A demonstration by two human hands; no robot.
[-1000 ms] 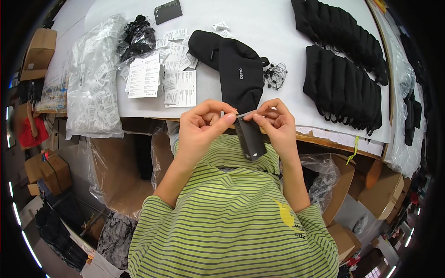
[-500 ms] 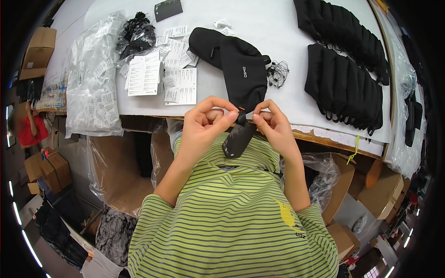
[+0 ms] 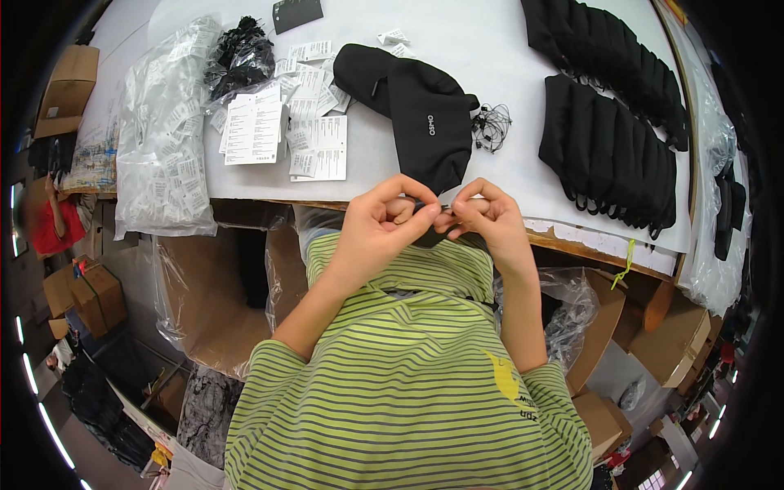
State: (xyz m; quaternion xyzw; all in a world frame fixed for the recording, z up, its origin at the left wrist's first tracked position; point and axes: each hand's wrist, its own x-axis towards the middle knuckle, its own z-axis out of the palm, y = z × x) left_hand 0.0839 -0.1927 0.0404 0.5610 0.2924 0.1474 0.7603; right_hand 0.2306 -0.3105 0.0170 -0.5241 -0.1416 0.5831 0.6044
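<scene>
A soft black fabric piece (image 3: pixel 429 122), with small pale lettering and a narrow end toward me, lies at the table's near edge. Just below that end, my left hand (image 3: pixel 380 224) and my right hand (image 3: pixel 498 224) meet, thumb and forefinger pinched on each. Between the fingertips shows a bit of something thin and dark, too small to name. A dark hang tag (image 3: pixel 429 238) peeks out below the fingers, mostly hidden by them. Beside the fabric piece sits a tangle of thin black cords (image 3: pixel 492 128).
White printed cards (image 3: pixel 251 131) and loose labels lie left of the fabric piece, by a clear bag of labels (image 3: pixel 167 139) and a bundle of black cords (image 3: pixel 238 61). Rows of black fabric pieces (image 3: pixel 608 155) fill the right. An open carton (image 3: pixel 208 302) stands below the table.
My hands have come closer together, the left shifting right. The hang tag, earlier hanging in full view between them, is now mostly hidden behind my fingers.
</scene>
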